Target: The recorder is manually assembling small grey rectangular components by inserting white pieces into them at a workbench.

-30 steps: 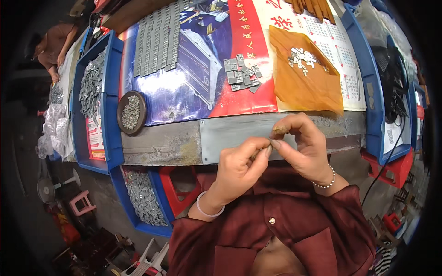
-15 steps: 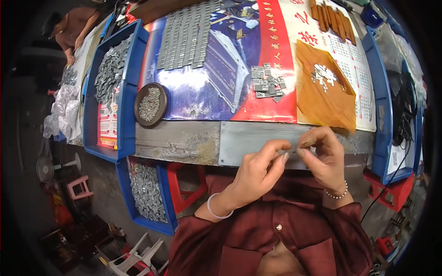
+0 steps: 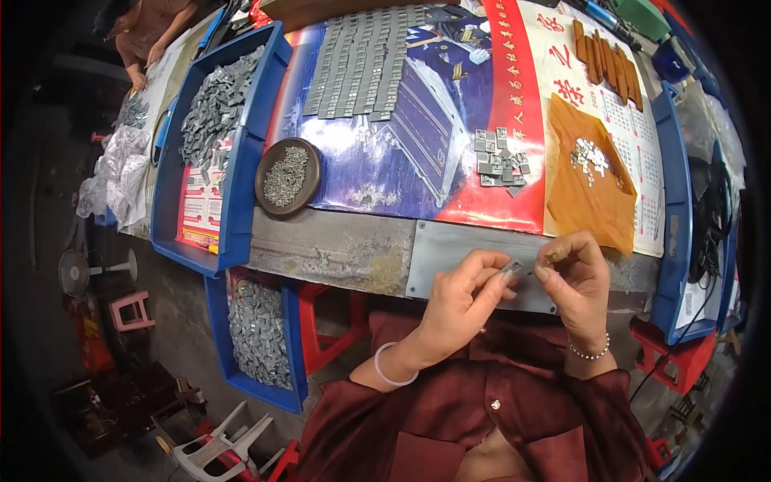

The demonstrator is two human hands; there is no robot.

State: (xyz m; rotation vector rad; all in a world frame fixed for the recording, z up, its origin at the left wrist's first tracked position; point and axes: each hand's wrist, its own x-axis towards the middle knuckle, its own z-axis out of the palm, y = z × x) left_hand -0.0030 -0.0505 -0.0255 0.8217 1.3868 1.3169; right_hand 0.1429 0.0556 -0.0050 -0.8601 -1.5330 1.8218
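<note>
My left hand [image 3: 466,305] pinches a small flat grey metal piece [image 3: 515,265] between thumb and fingertips, above the pale metal plate [image 3: 438,253] at the table's near edge. Close beside it, my right hand [image 3: 584,281] has thumb and forefinger pressed together; whatever they hold is too small to make out. Several similar grey pieces [image 3: 499,167] lie loose on the poster beyond the hands. To their right, tiny white parts [image 3: 590,158] rest on a sheet of orange-brown paper [image 3: 572,213]. A dark round bowl [image 3: 281,211] full of small metal pins [image 3: 286,178] stands further left.
Long rows of grey pieces [image 3: 357,68] cover the back of the poster. Blue bins [image 3: 273,96] with grey parts stand at the left and below the table edge. Brown strips [image 3: 606,63] lie back right, near another blue bin [image 3: 676,209]. A person [image 3: 157,36] sits far left.
The grey piece in my left hand now shows beyond the fingertips. Both hands remain close together, fingers slightly shifted. The whole view has swung, so the table appears further right.
</note>
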